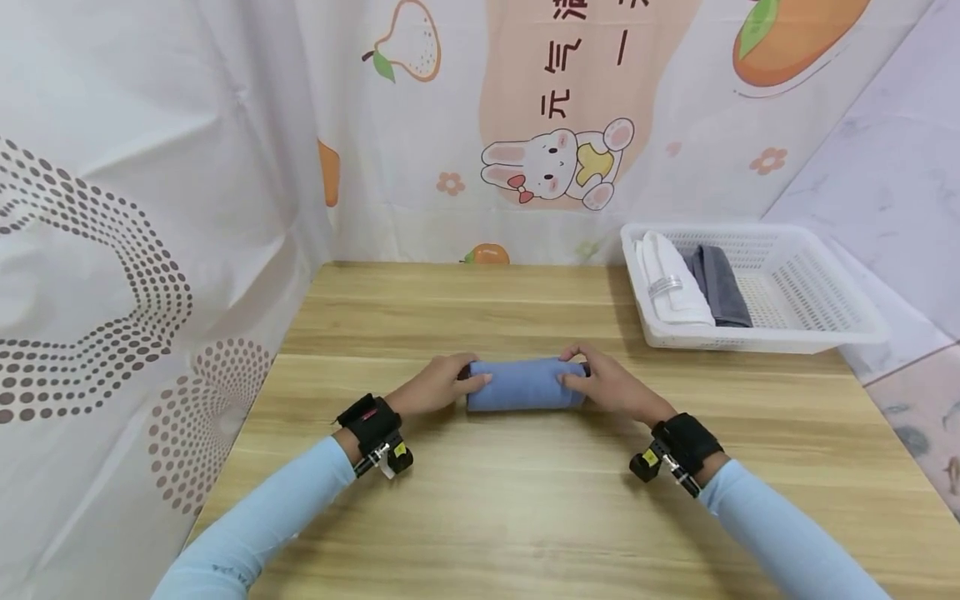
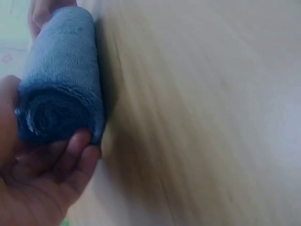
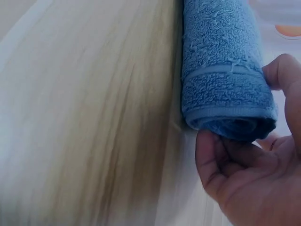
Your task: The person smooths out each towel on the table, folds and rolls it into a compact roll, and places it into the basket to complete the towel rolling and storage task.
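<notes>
Both hands are on a rolled-up blue terry towel (image 1: pixel 525 384) lying mid-way across the light wooden table (image 1: pixel 525 517), left hand (image 1: pixel 435 387) curled round its left end and right hand (image 1: pixel 611 390) gripping the right end. Off to the back right there's a white plastic mesh basket (image 1: pixel 810 287) with 2 folded cloths inside, a white cloth (image 1: pixel 671 287) and a grey cloth (image 1: pixel 722 285) right beside it.
</notes>
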The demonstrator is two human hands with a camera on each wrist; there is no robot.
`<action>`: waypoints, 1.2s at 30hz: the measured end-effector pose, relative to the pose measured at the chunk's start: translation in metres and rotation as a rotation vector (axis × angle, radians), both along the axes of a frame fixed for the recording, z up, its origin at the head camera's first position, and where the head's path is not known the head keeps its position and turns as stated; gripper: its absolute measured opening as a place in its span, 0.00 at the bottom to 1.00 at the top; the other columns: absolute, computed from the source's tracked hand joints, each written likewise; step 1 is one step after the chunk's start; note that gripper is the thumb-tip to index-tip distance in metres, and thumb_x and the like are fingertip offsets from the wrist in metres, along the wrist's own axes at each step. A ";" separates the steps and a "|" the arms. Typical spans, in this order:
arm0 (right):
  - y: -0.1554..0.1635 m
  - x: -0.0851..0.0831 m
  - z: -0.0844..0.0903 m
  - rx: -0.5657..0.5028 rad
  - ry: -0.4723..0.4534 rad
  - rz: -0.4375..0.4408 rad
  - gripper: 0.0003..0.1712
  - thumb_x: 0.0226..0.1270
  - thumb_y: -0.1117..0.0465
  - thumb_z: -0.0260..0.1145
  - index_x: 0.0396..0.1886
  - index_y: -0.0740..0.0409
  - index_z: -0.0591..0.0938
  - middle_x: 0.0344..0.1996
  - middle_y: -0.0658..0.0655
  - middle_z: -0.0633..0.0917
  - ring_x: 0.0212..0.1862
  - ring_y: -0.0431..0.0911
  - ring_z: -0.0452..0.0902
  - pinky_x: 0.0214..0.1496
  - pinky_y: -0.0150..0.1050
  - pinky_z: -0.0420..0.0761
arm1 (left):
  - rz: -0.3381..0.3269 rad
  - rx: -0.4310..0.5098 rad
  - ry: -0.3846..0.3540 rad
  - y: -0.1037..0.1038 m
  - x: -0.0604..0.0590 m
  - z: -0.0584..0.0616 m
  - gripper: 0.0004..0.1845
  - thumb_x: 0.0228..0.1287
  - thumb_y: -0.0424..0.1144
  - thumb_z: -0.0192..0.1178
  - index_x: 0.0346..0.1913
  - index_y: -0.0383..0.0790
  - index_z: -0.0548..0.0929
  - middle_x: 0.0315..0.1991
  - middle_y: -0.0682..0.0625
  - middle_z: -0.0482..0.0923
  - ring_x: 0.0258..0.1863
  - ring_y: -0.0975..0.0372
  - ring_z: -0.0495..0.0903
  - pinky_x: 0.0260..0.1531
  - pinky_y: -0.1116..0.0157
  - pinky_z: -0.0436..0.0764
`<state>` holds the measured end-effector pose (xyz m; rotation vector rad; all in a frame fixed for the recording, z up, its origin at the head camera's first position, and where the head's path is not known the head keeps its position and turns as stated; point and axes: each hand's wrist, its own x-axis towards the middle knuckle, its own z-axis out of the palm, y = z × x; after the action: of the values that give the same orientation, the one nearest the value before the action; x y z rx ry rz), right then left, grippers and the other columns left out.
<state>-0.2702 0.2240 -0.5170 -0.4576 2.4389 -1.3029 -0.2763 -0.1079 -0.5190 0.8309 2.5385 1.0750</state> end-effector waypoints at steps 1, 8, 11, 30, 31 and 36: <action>0.000 0.000 0.000 -0.012 -0.004 -0.002 0.23 0.76 0.49 0.66 0.59 0.55 0.71 0.36 0.58 0.79 0.37 0.49 0.73 0.36 0.43 0.77 | 0.007 0.002 0.007 0.001 0.000 0.002 0.15 0.79 0.52 0.56 0.50 0.43 0.77 0.29 0.53 0.71 0.27 0.63 0.69 0.29 0.65 0.69; -0.009 0.009 -0.002 0.023 0.278 -0.079 0.17 0.69 0.59 0.72 0.51 0.57 0.77 0.46 0.60 0.79 0.42 0.51 0.75 0.40 0.43 0.79 | 0.002 -0.074 0.327 0.011 0.008 0.009 0.13 0.76 0.42 0.62 0.58 0.45 0.81 0.59 0.49 0.76 0.58 0.55 0.71 0.56 0.53 0.72; -0.015 0.016 -0.007 0.128 0.583 -0.066 0.12 0.64 0.64 0.75 0.45 0.59 0.82 0.46 0.61 0.80 0.44 0.53 0.77 0.43 0.46 0.78 | -0.040 -0.092 0.452 0.013 0.011 0.009 0.12 0.76 0.39 0.60 0.58 0.45 0.84 0.58 0.49 0.80 0.57 0.55 0.74 0.55 0.52 0.73; -0.014 0.005 0.005 0.357 0.691 0.189 0.29 0.56 0.62 0.78 0.57 0.68 0.83 0.43 0.62 0.87 0.44 0.53 0.82 0.45 0.48 0.83 | -0.165 -0.314 0.566 0.016 0.003 0.010 0.31 0.68 0.51 0.69 0.63 0.30 0.80 0.55 0.42 0.82 0.55 0.54 0.80 0.57 0.56 0.78; -0.013 0.001 0.006 0.353 0.671 0.200 0.28 0.57 0.62 0.77 0.58 0.68 0.83 0.41 0.61 0.86 0.42 0.51 0.81 0.43 0.47 0.82 | -0.163 -0.319 0.550 0.016 0.002 0.011 0.31 0.68 0.50 0.68 0.63 0.30 0.80 0.56 0.41 0.82 0.55 0.54 0.80 0.58 0.56 0.77; -0.009 -0.013 0.016 0.336 0.591 0.283 0.29 0.57 0.62 0.74 0.59 0.70 0.83 0.36 0.59 0.85 0.36 0.46 0.78 0.35 0.39 0.77 | -0.191 -0.446 0.513 0.023 0.000 0.015 0.36 0.66 0.50 0.69 0.67 0.27 0.74 0.61 0.38 0.78 0.63 0.49 0.75 0.66 0.51 0.71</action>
<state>-0.2831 0.2150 -0.5009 -1.1748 2.8345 -0.6816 -0.2763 -0.0851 -0.5044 1.3024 2.8496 0.2277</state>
